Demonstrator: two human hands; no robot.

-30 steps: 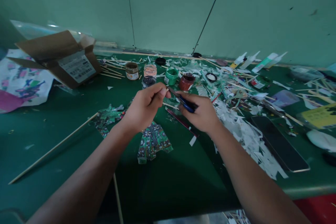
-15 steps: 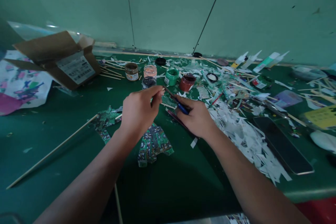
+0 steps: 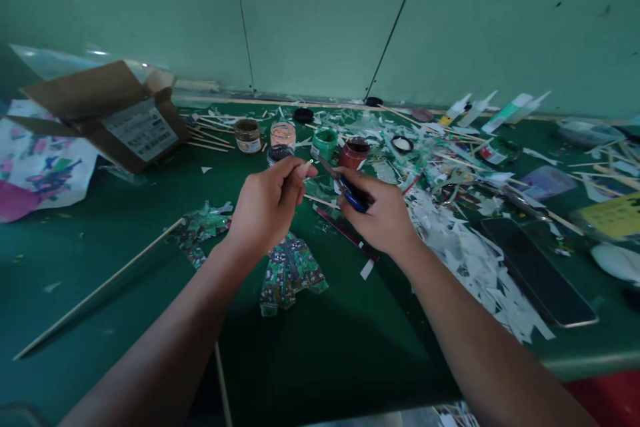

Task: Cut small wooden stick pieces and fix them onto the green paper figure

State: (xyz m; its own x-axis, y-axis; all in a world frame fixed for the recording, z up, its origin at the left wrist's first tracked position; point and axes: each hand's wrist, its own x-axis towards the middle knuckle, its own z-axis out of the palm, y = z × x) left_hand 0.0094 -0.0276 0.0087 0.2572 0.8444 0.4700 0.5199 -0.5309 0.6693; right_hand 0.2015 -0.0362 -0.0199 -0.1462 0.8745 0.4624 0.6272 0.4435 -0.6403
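My right hand (image 3: 383, 213) grips small blue-handled scissors (image 3: 345, 188), blades pointing up and left. My left hand (image 3: 267, 207) is closed, pinching a thin pale stick or strip (image 3: 304, 167) at its fingertips right by the blade tips; what it is exactly I cannot tell. Both hands hover above the green table (image 3: 125, 227). Below them lies a pile of green patterned paper cut-outs (image 3: 290, 273). More such cut-outs (image 3: 203, 227) lie left of my left hand.
Several small paint jars (image 3: 325, 143) stand behind the hands. An open cardboard box (image 3: 107, 110) sits far left, a long wooden skewer (image 3: 100, 290) lies front left. White paper scraps (image 3: 475, 260), a dark phone (image 3: 537, 270) and glue tubes (image 3: 505, 113) fill the right.
Both hands dipped slightly toward the table, then rose again; the scissors and the pinched piece stay together in the same grips.
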